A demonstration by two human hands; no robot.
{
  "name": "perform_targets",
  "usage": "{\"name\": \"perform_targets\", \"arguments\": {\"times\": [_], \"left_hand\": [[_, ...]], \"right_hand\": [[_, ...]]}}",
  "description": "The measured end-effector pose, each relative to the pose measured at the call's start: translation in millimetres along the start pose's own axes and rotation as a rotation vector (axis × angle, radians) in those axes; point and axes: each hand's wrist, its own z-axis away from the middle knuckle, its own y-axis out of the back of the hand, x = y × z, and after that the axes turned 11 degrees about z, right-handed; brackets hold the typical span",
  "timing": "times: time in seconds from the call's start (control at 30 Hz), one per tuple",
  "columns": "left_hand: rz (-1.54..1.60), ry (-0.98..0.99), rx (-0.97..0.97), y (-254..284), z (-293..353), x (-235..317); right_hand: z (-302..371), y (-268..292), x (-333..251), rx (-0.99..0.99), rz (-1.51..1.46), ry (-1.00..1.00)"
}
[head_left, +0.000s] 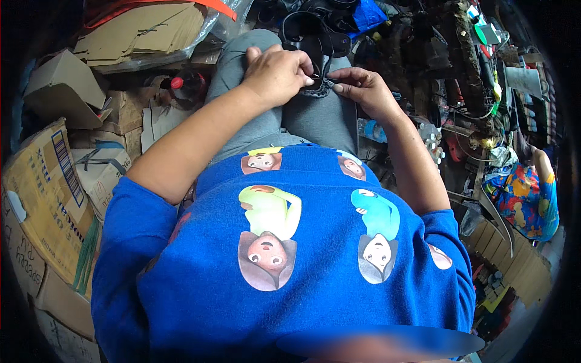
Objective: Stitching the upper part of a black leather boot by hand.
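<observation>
I sit with grey trousers (321, 118) over my knees and a blue printed shirt (290, 254) below. My left hand (278, 72) and my right hand (363, 85) meet over my lap. Both pinch a small dark piece (316, 91) with a scalloped edge that lies on my knees. My left hand's fingers curl down onto the piece from the left. From the right, thumb and forefinger of my right hand nip its edge. A black strap-like part (311, 42) lies just beyond my hands. What the dark piece is exactly, I cannot tell.
Cardboard boxes (54, 199) stack at my left, with flattened cardboard (145, 33) behind them and a dark bottle with a red cap (181, 85). Cluttered goods, cables and tools (472, 78) fill the right. Another person in a colourful garment (523, 202) sits at far right.
</observation>
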Motion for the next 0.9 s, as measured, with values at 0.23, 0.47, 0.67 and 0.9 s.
{"name": "perform_targets", "arguments": {"times": [0.23,0.47,0.67,0.9], "left_hand": [[0.071,-0.048,-0.208,2,-16,2],[-0.12,-0.284,-0.076,11,-9,-6],[-0.067,-0.15,-0.149,8,-7,-5],[-0.035,-0.224,-0.125,1,-13,-3]], "right_hand": [[-7,-2,-19,0.014,0.26,0.0],[-3,19,-6,0.053,0.161,-0.054],[16,8,2,0.071,-0.014,0.017],[45,2,18,0.34,0.378,0.141]]}}
